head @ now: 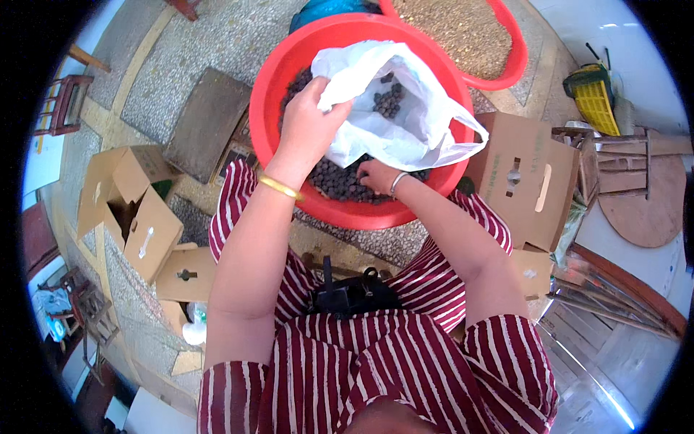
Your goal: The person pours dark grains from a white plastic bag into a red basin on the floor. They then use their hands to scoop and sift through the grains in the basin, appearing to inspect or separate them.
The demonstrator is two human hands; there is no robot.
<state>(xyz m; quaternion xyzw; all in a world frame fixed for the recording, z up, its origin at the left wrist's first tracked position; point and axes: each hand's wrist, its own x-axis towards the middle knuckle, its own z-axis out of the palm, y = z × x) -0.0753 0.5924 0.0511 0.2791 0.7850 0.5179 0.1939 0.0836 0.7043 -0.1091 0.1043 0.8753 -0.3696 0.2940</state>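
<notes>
A red plastic basin (264,103) stands before my knees with a layer of dark purple grapes (336,179) in it. Over the basin, my left hand (310,122) pinches the rim of a white plastic bag (374,138) between thumb and fingers. The bag's mouth gapes, and a small bunch of dark grapes (388,103) lies inside. Below the bag's near edge, my right hand (378,176) reaches into the loose grapes with its fingers curled. Its fingertips are partly hidden, so a grip on any grape cannot be made out.
A second red basin (520,54) of tan grain-like bits adjoins at the far right. Cardboard boxes stand left (138,206) and right (515,168). A low wooden stool (209,122) is left of the basin. A black pouch (355,295) rests at my waist.
</notes>
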